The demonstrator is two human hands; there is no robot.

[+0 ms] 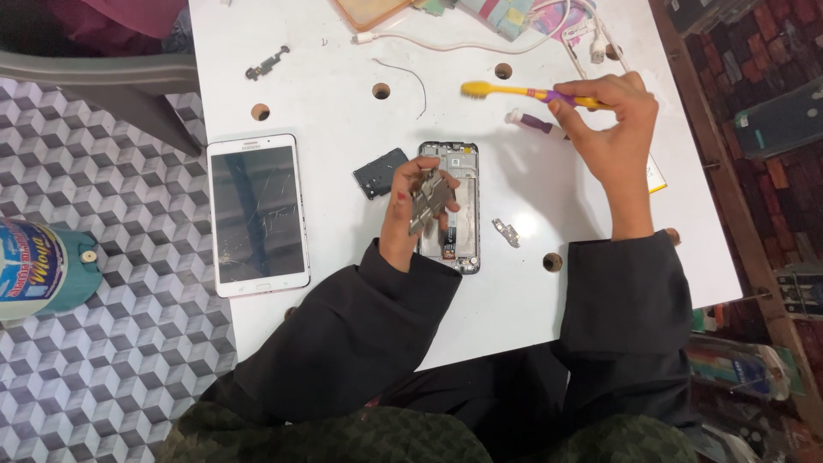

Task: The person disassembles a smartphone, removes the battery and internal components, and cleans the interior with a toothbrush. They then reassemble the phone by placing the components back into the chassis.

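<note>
My left hand [410, 219] grips a small grey circuit board [430, 199] just above an opened phone frame [463, 163] that lies on the white table [326, 77]. My right hand [610, 129] is raised to the right of it and holds a yellow and purple toothbrush [506, 91], bristle head pointing left. A small purple-capped tube [533, 122] lies under the brush, partly hidden by my right hand.
A white tablet with a cracked screen [257, 214] lies at the left. A black cover piece [379, 172], a metal bracket [507, 231], a flex part [267, 63], a thin wire [410, 77] and white cables [480, 43] lie around. Round holes dot the table.
</note>
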